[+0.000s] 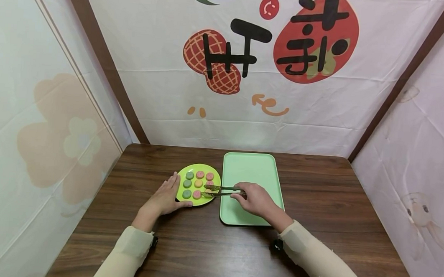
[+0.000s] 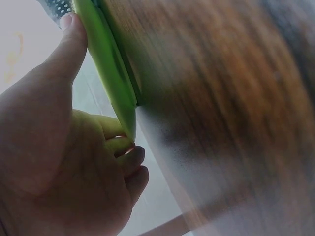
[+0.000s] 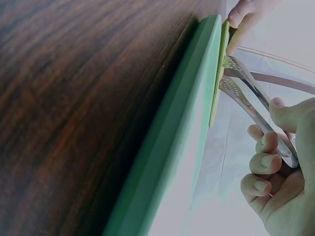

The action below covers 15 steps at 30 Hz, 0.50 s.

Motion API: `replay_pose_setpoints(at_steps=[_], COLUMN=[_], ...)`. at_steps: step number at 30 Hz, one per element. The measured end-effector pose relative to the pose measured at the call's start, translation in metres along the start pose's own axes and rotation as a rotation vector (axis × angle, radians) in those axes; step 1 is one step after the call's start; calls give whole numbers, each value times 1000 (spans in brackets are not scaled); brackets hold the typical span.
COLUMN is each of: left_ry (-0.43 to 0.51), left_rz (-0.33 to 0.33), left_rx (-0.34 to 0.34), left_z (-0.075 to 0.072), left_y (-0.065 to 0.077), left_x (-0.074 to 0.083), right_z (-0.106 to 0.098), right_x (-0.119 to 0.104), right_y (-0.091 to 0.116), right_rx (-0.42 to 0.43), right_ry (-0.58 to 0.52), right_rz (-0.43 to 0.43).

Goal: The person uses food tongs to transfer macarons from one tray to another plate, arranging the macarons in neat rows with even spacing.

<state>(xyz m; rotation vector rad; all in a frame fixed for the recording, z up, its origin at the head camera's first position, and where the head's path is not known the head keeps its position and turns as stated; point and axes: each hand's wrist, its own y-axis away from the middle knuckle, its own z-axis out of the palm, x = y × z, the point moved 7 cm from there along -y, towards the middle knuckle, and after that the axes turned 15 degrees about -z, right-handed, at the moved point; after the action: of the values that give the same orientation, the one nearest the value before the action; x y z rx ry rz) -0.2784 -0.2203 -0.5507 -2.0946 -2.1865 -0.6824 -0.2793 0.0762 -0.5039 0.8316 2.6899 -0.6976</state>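
A yellow-green plate [image 1: 182,170] holds several green, pink and yellow macarons [image 1: 198,183]. My left hand [image 1: 168,196] rests against its left and near rim, with the thumb [image 2: 74,44] and fingers spread apart. In my right hand [image 1: 254,198] is a pair of metal tongs [image 1: 228,190], pinched between thumb and fingers. The perforated tips [image 3: 235,73] reach over the plate's right side, one on each side of a yellow macaron [image 1: 208,191]. Whether they touch it is unclear. The tongs' arms stand a little apart.
Just right of the plate lies a light green tray [image 1: 246,169], partly under my right hand and the tongs. Both rest on a dark wooden table [image 1: 216,255]. Printed cloth [image 1: 164,93] hangs behind and at both sides.
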Motion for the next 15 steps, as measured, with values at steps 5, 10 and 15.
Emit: replay_pose_setpoints(at_steps=[5,10,15], left_ry=[-3,-4,-8], left_rz=[-1,1,-3], left_rx=[-1,6,8], left_z=[1,0,0], left_y=[1,1,2], left_x=[2,2,3], right_z=[-1,0,0], right_x=[0,1,0], right_y=[0,1,2], right_rx=[4,5,10], right_ry=[-7,-2,-11], right_rz=[-2,6,8])
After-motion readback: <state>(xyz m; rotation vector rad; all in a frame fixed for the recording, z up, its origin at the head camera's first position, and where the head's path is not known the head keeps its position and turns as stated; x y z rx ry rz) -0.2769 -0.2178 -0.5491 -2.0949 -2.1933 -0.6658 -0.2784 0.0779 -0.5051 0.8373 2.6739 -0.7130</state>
